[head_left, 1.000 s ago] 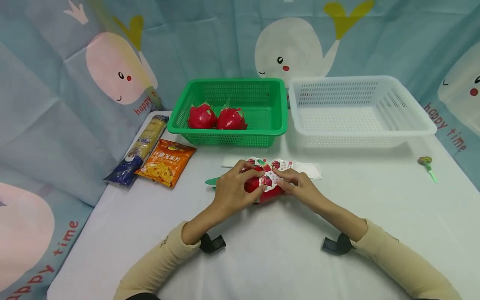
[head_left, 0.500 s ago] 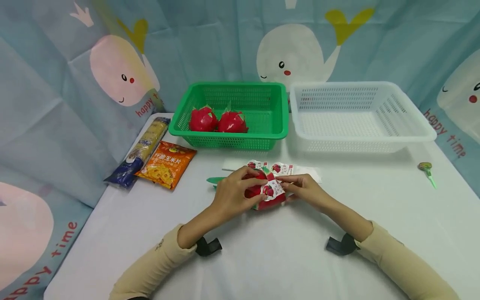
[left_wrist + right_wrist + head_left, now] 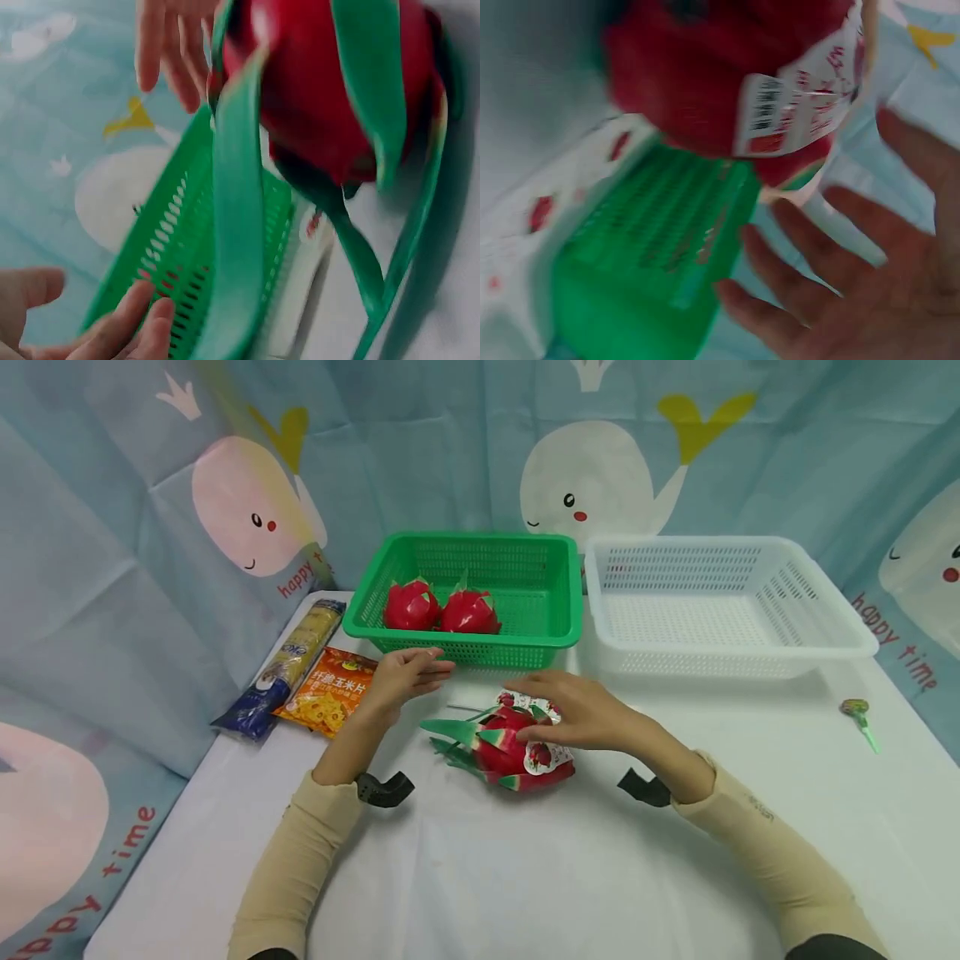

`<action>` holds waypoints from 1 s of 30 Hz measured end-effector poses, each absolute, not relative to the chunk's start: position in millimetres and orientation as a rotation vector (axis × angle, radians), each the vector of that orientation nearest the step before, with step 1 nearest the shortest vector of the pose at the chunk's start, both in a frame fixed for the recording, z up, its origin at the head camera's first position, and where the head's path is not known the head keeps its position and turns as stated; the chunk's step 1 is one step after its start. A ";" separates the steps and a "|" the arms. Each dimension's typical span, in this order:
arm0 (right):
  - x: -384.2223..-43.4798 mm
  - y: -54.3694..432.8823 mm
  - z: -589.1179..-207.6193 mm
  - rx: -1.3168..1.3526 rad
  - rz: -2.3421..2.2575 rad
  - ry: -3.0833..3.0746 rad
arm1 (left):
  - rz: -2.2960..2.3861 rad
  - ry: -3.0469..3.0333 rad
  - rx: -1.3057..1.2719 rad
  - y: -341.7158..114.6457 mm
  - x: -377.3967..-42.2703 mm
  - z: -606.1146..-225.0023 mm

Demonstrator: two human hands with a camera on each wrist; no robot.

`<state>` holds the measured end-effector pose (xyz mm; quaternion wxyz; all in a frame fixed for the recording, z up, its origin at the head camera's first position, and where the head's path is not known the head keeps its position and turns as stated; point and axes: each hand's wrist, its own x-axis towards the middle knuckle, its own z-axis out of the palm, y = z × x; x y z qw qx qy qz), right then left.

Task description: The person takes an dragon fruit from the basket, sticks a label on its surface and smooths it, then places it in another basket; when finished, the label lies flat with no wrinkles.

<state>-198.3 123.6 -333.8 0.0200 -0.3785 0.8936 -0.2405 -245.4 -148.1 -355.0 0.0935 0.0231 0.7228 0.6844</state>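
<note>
Left hand [image 3: 408,681] hovering near the green basket [image 3: 517,654], fingers loosely straight; right hand [image 3: 581,710] hovering, fingers spread, just beside a labelled dragon fruit [image 3: 498,756] lying on the white table [image 3: 525,877].

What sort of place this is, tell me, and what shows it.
Probably a staged indoor tabletop work area: a whale-print cloth backdrop hangs behind a white-covered table, which bears a white basket and a stickered dragon fruit.
</note>
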 end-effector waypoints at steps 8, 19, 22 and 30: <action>-210.6 88.6 -337.5 -1.203 -0.476 2.540 | 2.528 1.702 -0.222 -160.7 -268.1 -367.9; -217.3 88.3 -341.6 -1.141 -0.546 2.404 | 2.570 1.740 -0.327 -152.7 -271.8 -367.6; -217.0 92.0 -340.2 -1.168 -0.616 2.386 | 2.575 1.747 -0.320 -151.2 -271.8 -368.8; -218.4 136.8 -293.1 -0.999 -0.964 2.384 | 2.555 1.747 -0.228 -149.2 -269.8 -367.0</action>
